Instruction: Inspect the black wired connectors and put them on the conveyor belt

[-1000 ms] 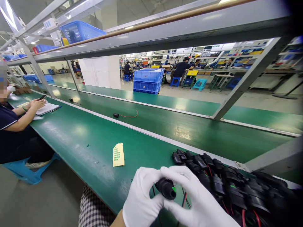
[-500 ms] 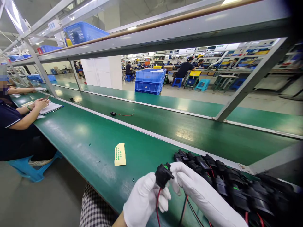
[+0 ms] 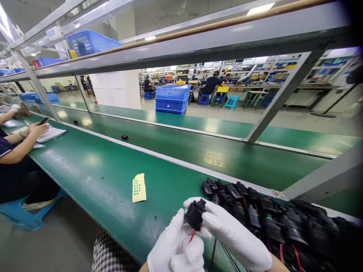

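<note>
Both of my hands wear white gloves and are closed on one small black plastic unit with a red wire, which looks like a mini pump [image 3: 194, 215]. My left hand [image 3: 176, 245] grips it from below and the left, the red wire running down over its fingers. From the right, my right hand [image 3: 231, 230] holds its upper side between thumb and fingers. A pile of similar black pumps [image 3: 266, 215] with red and dark wires lies beside my right hand. To the left, a pale yellow sheet of green round stickers [image 3: 138, 188] lies on the green bench.
A lone pump with a wire [image 3: 124, 137] rests beyond the white rail. Left along the green bench [image 3: 93, 166], a seated person holds a phone [image 3: 44, 121] over papers [image 3: 52, 134]. Metal posts [image 3: 278, 94] rise behind the bench; blue crates [image 3: 172, 99] stand farther back.
The pump has turned in my hands, and the green dot on it no longer shows. My right fingers now reach around its top. The view has shifted slightly to the right.
</note>
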A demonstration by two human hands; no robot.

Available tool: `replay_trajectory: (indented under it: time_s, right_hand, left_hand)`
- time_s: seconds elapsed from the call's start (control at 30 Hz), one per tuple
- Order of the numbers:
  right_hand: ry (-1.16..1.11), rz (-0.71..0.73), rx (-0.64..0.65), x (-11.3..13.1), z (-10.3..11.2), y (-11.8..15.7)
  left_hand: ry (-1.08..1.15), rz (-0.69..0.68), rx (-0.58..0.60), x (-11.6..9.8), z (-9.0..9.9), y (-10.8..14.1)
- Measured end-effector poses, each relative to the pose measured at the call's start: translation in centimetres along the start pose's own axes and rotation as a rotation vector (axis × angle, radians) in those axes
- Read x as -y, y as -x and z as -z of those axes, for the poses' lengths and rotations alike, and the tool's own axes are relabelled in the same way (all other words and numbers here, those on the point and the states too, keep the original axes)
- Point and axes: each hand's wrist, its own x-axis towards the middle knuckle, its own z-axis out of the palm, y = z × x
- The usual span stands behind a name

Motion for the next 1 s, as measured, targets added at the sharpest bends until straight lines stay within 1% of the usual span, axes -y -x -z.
replay_trajectory:
  time_s: [0.1,0.2,0.27,0.33,0.37,0.4,0.43,0.5,0.6,0.67,0.73,0.77,0.8,0.83,0.87,0.9,0.93,0.97,1.0]
  right_hand:
    - [-0.041,0.038,0.013,0.2,-0.5,-0.3]
    - [0.008,-0.008,-0.036,0.1,-0.9,-0.5]
    - [0.112,-0.055,-0.132,0.0,-1.2,-0.7]
    - [0.303,-0.076,-0.236,0.0,-1.2,-0.7]
    - [0.391,-0.075,-0.257,0.0,-1.2,-0.6]
    - [0.444,-0.067,-0.251,0.1,-1.0,-0.6]
    - [0.45,-0.06,-0.214,0.1,-0.9,-0.5]
    - [0.352,-0.048,-0.111,0.2,-0.6,-0.5]
    - [0.177,-0.031,-0.025,0.1,-0.5,-0.7]
    - [0.117,-0.019,-0.016,0.2,-0.4,-0.8]
    - [0.134,-0.002,-0.07,1.0,0.1,-0.9]
    - [0.195,0.009,-0.135,1.7,0.8,-0.8]
    - [0.294,0.033,-0.23,2.7,1.8,-0.8]
    - [0.441,0.06,-0.354,3.8,3.1,-0.8]
    - [0.611,0.09,-0.505,5.2,4.7,-0.8]
    - [0.807,0.136,-0.684,6.7,6.5,-0.8]
    - [1.033,0.143,-0.89,8.2,8.5,-0.8]
    - [1.123,0.142,-1.057,9.7,10.6,-0.9]
    - [1.199,0.137,-1.17,11.0,12.7,-1.1]
  left_hand:
    - [0.004,0.023,0.012,-0.3,-0.3,0.3]
    - [0.016,0.021,-0.001,-0.4,-0.2,0.2]
    - [-0.008,0.027,0.008,-0.4,0.0,0.0]
    - [-0.039,0.036,0.011,-0.2,0.2,-0.1]
    - [-0.046,0.039,0.007,-0.1,0.3,0.0]
    - [-0.041,0.031,-0.006,-0.1,0.3,0.0]
    - [-0.023,0.015,-0.026,-0.1,0.2,0.1]
    - [0.021,-0.007,-0.038,-0.1,0.1,0.3]
    - [0.032,0.058,0.062,-0.2,0.1,0.2]
    - [0.021,0.094,0.119,0.0,0.6,-0.1]
    - [0.022,0.042,0.104,0.2,1.3,-0.4]
    - [0.013,0.004,0.08,0.4,1.8,-0.5]
    - [-0.004,-0.035,0.043,0.5,2.3,-0.4]
    - [-0.02,-0.063,-0.002,0.7,2.9,-0.3]
    - [-0.035,-0.076,-0.048,0.8,3.5,-0.2]
    - [-0.045,-0.077,-0.099,0.9,4.2,0.0]
    - [-0.049,-0.072,-0.153,1.0,4.9,0.2]
    - [-0.052,-0.059,-0.201,1.2,5.6,0.3]
    - [-0.059,-0.041,-0.247,1.3,6.3,0.3]
